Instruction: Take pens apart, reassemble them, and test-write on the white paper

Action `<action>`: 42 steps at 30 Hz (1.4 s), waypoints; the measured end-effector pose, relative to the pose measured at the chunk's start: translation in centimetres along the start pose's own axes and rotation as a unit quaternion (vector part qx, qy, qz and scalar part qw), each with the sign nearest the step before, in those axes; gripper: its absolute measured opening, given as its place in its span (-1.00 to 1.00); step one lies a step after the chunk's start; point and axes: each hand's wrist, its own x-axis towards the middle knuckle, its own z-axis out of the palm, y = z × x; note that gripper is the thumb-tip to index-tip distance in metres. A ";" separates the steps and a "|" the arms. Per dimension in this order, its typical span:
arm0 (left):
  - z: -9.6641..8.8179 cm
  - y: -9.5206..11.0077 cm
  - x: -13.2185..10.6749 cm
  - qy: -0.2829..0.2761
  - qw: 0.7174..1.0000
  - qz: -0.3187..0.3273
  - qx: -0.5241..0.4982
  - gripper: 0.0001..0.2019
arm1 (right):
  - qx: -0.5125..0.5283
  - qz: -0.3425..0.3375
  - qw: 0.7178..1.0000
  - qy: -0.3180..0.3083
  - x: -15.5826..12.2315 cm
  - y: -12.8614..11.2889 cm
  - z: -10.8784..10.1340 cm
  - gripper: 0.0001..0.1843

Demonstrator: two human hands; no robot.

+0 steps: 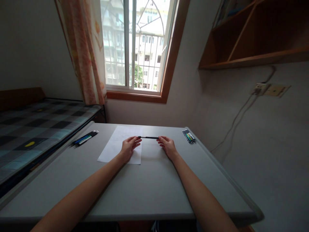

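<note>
A slim dark pen [150,138] is held level between my two hands, above the table. My left hand [129,147] pinches its left end, which has a light silvery part. The right end sits between the fingertips of my right hand [167,145]. Beneath my left hand lies a white sheet of paper [111,151] with faint marks near its far edge. To the left on the table is a bunch of several pens [84,138], dark, blue and white. Another row of several pens [189,136], some with green and yellow, lies at the right.
The pale table [154,190] has raised edges at its left and right sides. A bed [48,122] with a checked cover stands at the left. Beyond the table are a window [135,48] and a curtain [87,54]. A cable [235,119] hangs from a wall socket [260,87], below wooden shelves [253,57].
</note>
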 end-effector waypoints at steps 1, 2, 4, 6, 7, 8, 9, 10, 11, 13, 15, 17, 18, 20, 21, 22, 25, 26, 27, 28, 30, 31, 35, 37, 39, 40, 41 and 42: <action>0.0 0.0 0.0 -0.001 1.000 -0.003 0.002 -0.75 | 0.002 0.000 1.000 0.000 0.0 0.0 0.0 -0.60; 0.0 0.1 0.0 -0.003 1.000 -0.006 0.006 -0.75 | 0.004 0.000 1.000 0.000 0.1 0.1 -0.1 -0.60; 0.0 0.1 0.0 -0.007 1.000 -0.011 0.015 -0.74 | 0.006 -0.001 1.000 0.001 0.1 0.2 -0.1 -0.59; 0.0 0.1 -0.1 -0.007 1.000 -0.013 0.021 -0.74 | 0.008 -0.001 1.000 0.004 0.2 0.3 -0.2 -0.59; 0.0 0.1 -0.1 -0.007 1.000 -0.014 0.022 -0.75 | 0.008 -0.002 1.000 0.004 0.2 0.3 -0.2 -0.58; 0.0 0.1 -0.1 -0.006 1.000 -0.015 0.023 -0.75 | 0.007 -0.002 1.000 0.005 0.2 0.3 -0.2 -0.58; 0.0 0.0 0.0 -0.006 1.000 -0.016 0.022 -0.76 | 0.006 -0.003 1.000 0.005 0.2 0.3 -0.2 -0.58; 0.0 0.0 0.0 -0.005 1.000 -0.017 0.020 -0.76 | 0.006 -0.003 1.000 0.005 0.1 0.3 -0.2 -0.59; -0.1 -0.1 0.1 -0.005 1.000 -0.019 0.017 -0.77 | 0.007 -0.003 1.000 0.005 0.1 0.3 -0.2 -0.60; -0.1 -0.2 0.1 -0.006 1.000 -0.022 0.011 -0.77 | 0.012 -0.003 1.000 0.005 0.1 0.2 -0.2 -0.61; -0.1 -0.2 0.1 -0.007 1.000 -0.025 0.008 -0.78 | 0.016 -0.003 1.000 0.009 0.1 0.1 -0.1 -0.63; -0.1 -0.1 0.1 -0.007 1.000 -0.028 0.007 -0.79 | 0.016 -0.003 1.000 0.014 0.1 0.1 -0.1 -0.64; -0.1 0.0 0.0 -0.007 1.000 -0.029 0.008 -0.79 | 0.016 -0.003 1.000 0.016 0.1 0.2 -0.1 -0.64; 0.0 0.1 -0.1 -0.005 0.999 -0.030 0.011 -0.80 | 0.016 -0.003 1.000 0.018 0.1 0.2 -0.1 -0.64; 0.1 0.1 -0.1 -0.004 0.999 -0.031 0.012 -0.80 | 0.016 -0.003 1.000 0.018 0.1 0.2 -0.1 -0.64; 0.1 0.1 -0.2 -0.003 0.999 -0.031 0.013 -0.80 | 0.016 -0.004 1.000 0.017 0.1 0.2 -0.1 -0.64; 0.1 0.1 -0.2 0.001 0.999 -0.033 0.012 -0.81 | 0.012 -0.004 1.000 0.019 0.0 0.1 -0.1 -0.64; 0.1 0.1 -0.2 0.002 0.999 -0.034 0.011 -0.81 | 0.009 -0.002 1.000 0.021 0.0 0.1 0.0 -0.64; 0.1 0.1 -0.2 0.003 0.999 -0.035 0.010 -0.81 | 0.008 -0.001 1.000 0.024 -0.1 0.0 0.0 -0.64; 0.1 0.1 -0.1 0.002 0.999 -0.035 0.009 -0.82 | 0.007 0.000 1.000 0.026 -0.1 0.0 0.0 -0.63; 0.0 0.0 -0.1 -0.001 0.999 -0.033 0.007 -0.81 | 0.007 -0.001 1.000 0.026 -0.1 -0.1 0.0 -0.63; 0.0 0.0 -0.1 -0.003 0.999 -0.032 0.006 -0.80 | 0.007 -0.002 1.000 0.026 -0.1 -0.1 0.0 -0.63; -0.1 0.0 0.0 -0.008 1.000 -0.029 0.005 -0.79 | 0.011 -0.004 1.000 0.023 -0.1 0.0 0.0 -0.65; -0.1 0.0 0.0 -0.009 1.000 -0.029 0.006 -0.79 | 0.013 -0.005 1.000 0.018 0.0 0.1 -0.1 -0.66; 0.0 0.0 -0.1 -0.009 1.000 -0.028 0.005 -0.80 | 0.016 -0.005 1.000 0.015 0.0 0.2 -0.1 -0.66; 0.0 0.0 -0.1 -0.009 1.000 -0.028 0.003 -0.80 | 0.017 -0.006 1.000 0.014 0.1 0.2 -0.1 -0.67; 0.0 0.1 -0.2 -0.009 1.000 -0.027 0.002 -0.80 | 0.018 -0.006 1.000 0.013 0.1 0.3 -0.1 -0.67; 0.0 0.1 -0.2 -0.010 1.000 -0.027 0.000 -0.80 | 0.018 -0.005 1.000 0.013 0.1 0.3 -0.1 -0.67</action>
